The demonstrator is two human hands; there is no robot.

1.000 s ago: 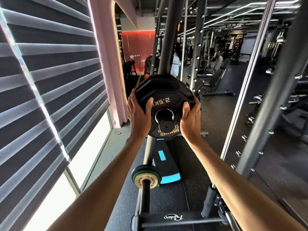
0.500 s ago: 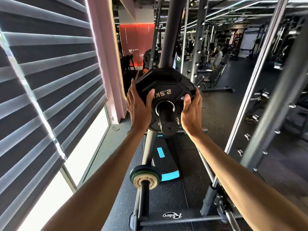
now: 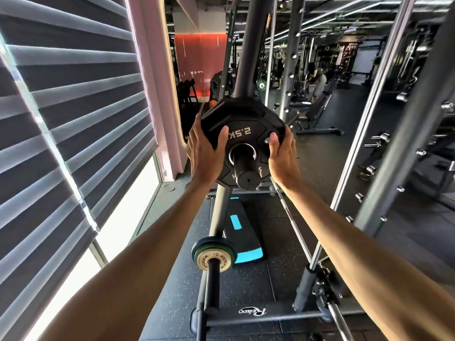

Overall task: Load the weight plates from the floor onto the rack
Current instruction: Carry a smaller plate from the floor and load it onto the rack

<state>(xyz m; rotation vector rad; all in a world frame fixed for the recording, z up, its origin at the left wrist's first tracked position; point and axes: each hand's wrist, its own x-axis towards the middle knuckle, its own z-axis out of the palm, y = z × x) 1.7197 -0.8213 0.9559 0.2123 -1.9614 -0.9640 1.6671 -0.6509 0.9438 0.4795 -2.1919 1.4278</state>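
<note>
- Head view: a black, many-sided rubber weight plate [image 3: 242, 124] sits partway on the round black rack peg [image 3: 246, 173], which sticks out from the grey rack post [image 3: 246, 57].
- The left hand [image 3: 204, 153] and right hand [image 3: 283, 158] each have a grip on one side of it, thumbs on its face and fingers curled behind its edge.
- To do this well, I think: hold it straight and push both sides evenly, right up to the post.
- Pale writing on it reads "2.5K", upside down.
- Lower down, a small pale round plate [image 3: 214, 258] says "ROGUE".
- The grey bottom bar [image 3: 253, 312] says "Relax".
</note>
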